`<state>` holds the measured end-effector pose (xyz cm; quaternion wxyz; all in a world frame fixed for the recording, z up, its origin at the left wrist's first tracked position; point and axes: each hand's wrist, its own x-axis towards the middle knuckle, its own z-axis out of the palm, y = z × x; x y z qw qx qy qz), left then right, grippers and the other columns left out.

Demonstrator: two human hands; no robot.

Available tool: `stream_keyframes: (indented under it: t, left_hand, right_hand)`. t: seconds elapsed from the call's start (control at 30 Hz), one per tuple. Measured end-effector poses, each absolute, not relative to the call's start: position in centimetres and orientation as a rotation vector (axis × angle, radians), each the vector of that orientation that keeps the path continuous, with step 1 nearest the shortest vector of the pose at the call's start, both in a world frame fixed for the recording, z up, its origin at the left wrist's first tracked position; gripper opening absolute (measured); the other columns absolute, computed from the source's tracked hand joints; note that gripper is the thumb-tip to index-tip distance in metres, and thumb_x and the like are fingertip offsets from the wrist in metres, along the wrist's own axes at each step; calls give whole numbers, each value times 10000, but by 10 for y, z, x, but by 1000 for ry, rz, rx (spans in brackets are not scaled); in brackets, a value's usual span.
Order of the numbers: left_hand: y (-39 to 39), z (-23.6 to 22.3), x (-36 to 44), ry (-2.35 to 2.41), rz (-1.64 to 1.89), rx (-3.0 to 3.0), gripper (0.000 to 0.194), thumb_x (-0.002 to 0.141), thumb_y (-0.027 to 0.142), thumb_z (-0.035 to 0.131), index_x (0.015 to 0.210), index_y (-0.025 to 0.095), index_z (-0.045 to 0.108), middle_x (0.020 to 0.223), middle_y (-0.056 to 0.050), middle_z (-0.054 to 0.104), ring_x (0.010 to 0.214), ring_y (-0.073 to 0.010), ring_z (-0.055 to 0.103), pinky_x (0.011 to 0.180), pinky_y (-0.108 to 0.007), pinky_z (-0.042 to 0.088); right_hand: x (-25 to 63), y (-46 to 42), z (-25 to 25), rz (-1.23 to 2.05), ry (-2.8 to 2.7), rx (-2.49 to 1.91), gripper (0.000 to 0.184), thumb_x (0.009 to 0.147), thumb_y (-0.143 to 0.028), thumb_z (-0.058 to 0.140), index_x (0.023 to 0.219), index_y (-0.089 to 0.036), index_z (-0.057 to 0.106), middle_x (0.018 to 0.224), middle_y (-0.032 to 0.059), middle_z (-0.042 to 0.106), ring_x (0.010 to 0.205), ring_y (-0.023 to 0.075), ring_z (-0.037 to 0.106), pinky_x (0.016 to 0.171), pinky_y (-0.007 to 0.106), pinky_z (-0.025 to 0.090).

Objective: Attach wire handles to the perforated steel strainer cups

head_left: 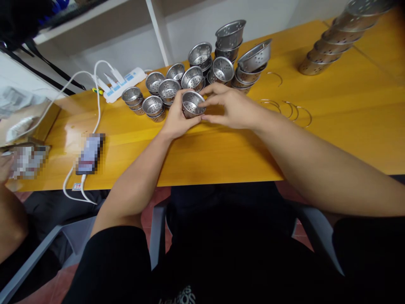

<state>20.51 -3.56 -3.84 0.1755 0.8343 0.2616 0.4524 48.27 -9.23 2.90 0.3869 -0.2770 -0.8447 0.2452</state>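
Observation:
My left hand (pixel 176 119) is wrapped round a small perforated metal cup (pixel 191 110), its open mouth tilted toward me. From the other side my right hand (pixel 232 106) meets the same cup, with fingertips over the rim and the thumb low against the outer wall. More perforated cups stand just behind, some stacked: a small stack (pixel 153 106) left of my hands, a pair (pixel 132 97) farther left, and a taller stack (pixel 230 36) at the back. A wider strainer cup (pixel 256 55) leans on top of another stack. What lies inside the held cup is hard to make out.
Several thin metal rings (pixel 299 113) lie on the yellow table (pixel 348 139) at right. A leaning tower of cups (pixel 329 48) stands at the far right. A power strip (pixel 126 84) with white cables and a phone (pixel 90 154) are at left. Another person's arm (pixel 11 219) shows at the left edge.

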Motion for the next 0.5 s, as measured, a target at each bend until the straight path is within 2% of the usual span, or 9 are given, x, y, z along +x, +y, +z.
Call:
stream_keyframes:
  t: [0.13, 0.3, 0.5]
  left_hand:
    - [-37, -38, 204, 718, 1251, 2366, 1041, 925, 985, 857, 1602, 298, 466, 1495, -130, 668, 1363, -354, 750, 1265, -586, 601]
    - [-38, -41, 205, 780, 1237, 2325, 1085, 884, 1039, 842, 1589, 287, 502, 1467, -123, 669, 1344, -341, 759, 1254, -583, 617]
    - [-35, -42, 204, 786, 1232, 2340, 1095, 880, 1051, 829, 1606, 307, 485, 1460, -106, 673, 1346, -338, 756, 1261, -592, 601]
  right_hand:
    - [485, -86, 24, 612, -2157, -685, 297, 976, -541, 951, 1235, -395, 951, 1555, 76, 782, 1505, 477, 703, 1389, 759, 518]
    - [485, -84, 18, 626, -2138, -653, 245, 1008, -517, 920, 1222, -400, 949, 1549, 89, 775, 1486, 472, 714, 1394, 762, 515]
    - [480, -91, 20, 635, -2182, -688, 277, 1049, -562, 861, 1269, -402, 917, 1514, 78, 778, 1522, 440, 684, 1434, 721, 491]
